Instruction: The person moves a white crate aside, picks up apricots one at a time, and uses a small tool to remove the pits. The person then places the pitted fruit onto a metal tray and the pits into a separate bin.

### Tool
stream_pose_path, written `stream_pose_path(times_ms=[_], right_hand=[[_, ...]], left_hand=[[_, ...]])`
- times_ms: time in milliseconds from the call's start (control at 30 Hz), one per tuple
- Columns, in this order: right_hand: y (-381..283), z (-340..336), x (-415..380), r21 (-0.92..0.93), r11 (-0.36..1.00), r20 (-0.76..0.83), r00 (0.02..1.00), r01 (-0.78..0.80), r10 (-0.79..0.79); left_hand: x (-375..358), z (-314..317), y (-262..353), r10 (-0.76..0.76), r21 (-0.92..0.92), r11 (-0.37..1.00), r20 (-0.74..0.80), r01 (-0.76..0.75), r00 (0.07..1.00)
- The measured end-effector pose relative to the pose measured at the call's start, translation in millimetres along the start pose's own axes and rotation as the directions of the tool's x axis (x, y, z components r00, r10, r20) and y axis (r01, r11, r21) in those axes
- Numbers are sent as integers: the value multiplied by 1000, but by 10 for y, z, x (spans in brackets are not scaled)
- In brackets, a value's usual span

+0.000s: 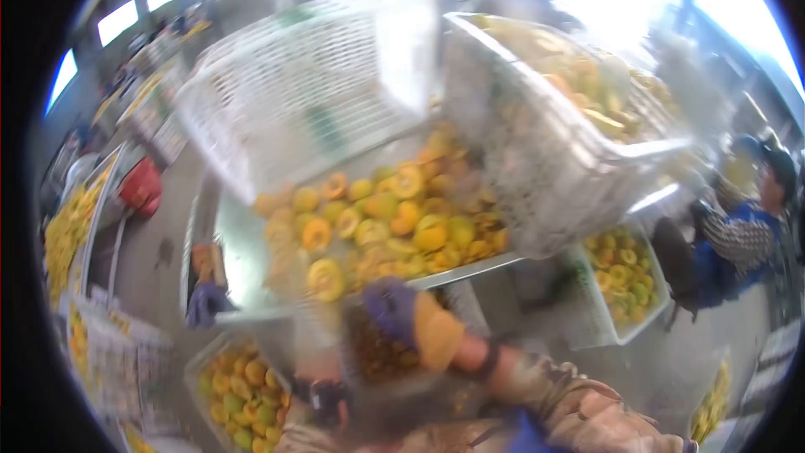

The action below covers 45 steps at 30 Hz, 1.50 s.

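My right hand [412, 319], in a purple glove with a yellow-orange cuff, is at the near edge of a metal table [243, 239]. Its fingers look curled in, and whatever they hold is hidden. My left forearm [319, 365], with a dark band at the wrist, reaches toward the table, but the hand is smeared by motion. Near it lies a halved yellow peach [325, 279]. Beyond both hands, a heap of cut peaches [402, 218] covers the tabletop. Below the right hand stands a container of small brown pieces [381, 356], blurred.
A white crate [314, 109] lies tipped behind the heap. Another crate [545, 168], full of fruit, stands at the right. Fruit-filled crates [191, 369] [658, 285] sit low on both sides. A purple glove-like item [208, 304] is at the table's left corner. A person [742, 231] is at right.
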State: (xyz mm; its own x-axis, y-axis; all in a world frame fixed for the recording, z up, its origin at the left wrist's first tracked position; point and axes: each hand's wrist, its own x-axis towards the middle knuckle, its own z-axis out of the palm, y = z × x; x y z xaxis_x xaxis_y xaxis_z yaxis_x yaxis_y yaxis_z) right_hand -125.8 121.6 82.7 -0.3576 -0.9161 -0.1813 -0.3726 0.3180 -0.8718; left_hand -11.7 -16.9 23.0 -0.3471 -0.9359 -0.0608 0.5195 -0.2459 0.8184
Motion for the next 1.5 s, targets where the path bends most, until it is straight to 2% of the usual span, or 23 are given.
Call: stream_pose_path(times_ms=[33, 67, 100, 133, 167, 200, 300, 367, 400, 467, 533, 600, 733, 800, 900, 1033, 1133, 1200, 1333, 1400, 1433, 1467, 1500], right_hand=[[59, -2, 19, 66, 997, 5, 1000, -31, 30], [268, 61, 32, 195, 925, -90, 945, 327, -315], [332, 190, 86, 40, 947, -294, 910, 318, -293], [218, 72, 36, 18, 945, -162, 933, 327, -320], [239, 144, 68, 17, 986, -192, 968, 166, -159], [245, 180, 67, 192, 980, -93, 995, 55, -37], [117, 193, 61, 37, 995, -85, 993, 91, -88], [75, 216, 45, -7, 999, -39, 998, 42, -42], [1, 209, 21, -80, 996, -57, 997, 41, -46], [15, 239, 32, -116, 993, -70, 997, 30, -39], [13, 259, 33, -154, 988, -87, 996, 21, -35], [-26, 261, 30, -280, 959, -175, 984, -36, -14], [-108, 271, 32, -282, 958, -168, 986, -57, 9], [-198, 257, 38, -259, 945, -78, 980, -198, 184], [-104, 355, 34, -292, 953, -200, 979, -82, 23], [50, 410, 124, -326, 944, -200, 980, -46, -21], [40, 370, 163, -394, 918, 0, 999, -42, 46], [-98, 334, 94, -179, 982, -14, 998, -66, 65], [-20, 369, 119, -30, 998, 18, 998, -60, 61], [-65, 381, 112, -325, 937, -33, 991, -131, 127], [-56, 370, 124, -320, 938, -31, 991, -134, 131], [-38, 356, 137, -190, 975, -15, 994, -111, 110], [-29, 345, 135, -57, 995, -2, 996, -87, 88]], left_hand=[[-125, 148, 186, 298, 487, 803, 172, -344, 939], [-192, 253, 301, 392, 764, 296, 449, -573, 803], [-172, 255, 268, 492, 755, 120, 519, -644, 699], [-105, 118, 149, 502, 777, 61, 518, -626, 692], [-57, 104, 183, 330, 789, 239, 482, -566, 812], [-24, 7, 85, 328, 811, 194, 476, -551, 816], [-50, 99, 102, 372, 785, 253, 461, -566, 806], [-40, 96, 48, 174, 445, 847, 288, -293, 942], [-105, 167, 106, 7, 257, 964, 234, -69, 972], [-172, 301, 181, -64, 173, 984, 186, 31, 980], [-162, 265, 100, -136, 83, 989, 148, 125, 980], [-74, 95, -107, 219, 515, 793, 259, -326, 941], [-159, 242, -60, 57, 253, 965, 62, -71, 996], [-333, 429, 95, -52, 233, 972, 35, 42, 998], [-373, 458, 59, 67, 251, 965, 30, -72, 997], [-407, 470, 100, 48, 229, 972, 48, -58, 998], [-395, 432, 98, 24, 226, 974, -8, -22, 1000], [-391, 420, 150, 77, 315, 946, 22, -80, 997], [-331, 372, 87, 138, 455, 873, 112, -175, 984], [-325, 390, 68, 47, 443, 895, 34, -57, 998], [-249, 302, 17, 43, 447, 893, 33, -53, 999], [-150, 161, -44, 268, 596, 724, 221, -348, 938], [-92, 40, -120, 423, 651, 461, 436, -603, 794]])
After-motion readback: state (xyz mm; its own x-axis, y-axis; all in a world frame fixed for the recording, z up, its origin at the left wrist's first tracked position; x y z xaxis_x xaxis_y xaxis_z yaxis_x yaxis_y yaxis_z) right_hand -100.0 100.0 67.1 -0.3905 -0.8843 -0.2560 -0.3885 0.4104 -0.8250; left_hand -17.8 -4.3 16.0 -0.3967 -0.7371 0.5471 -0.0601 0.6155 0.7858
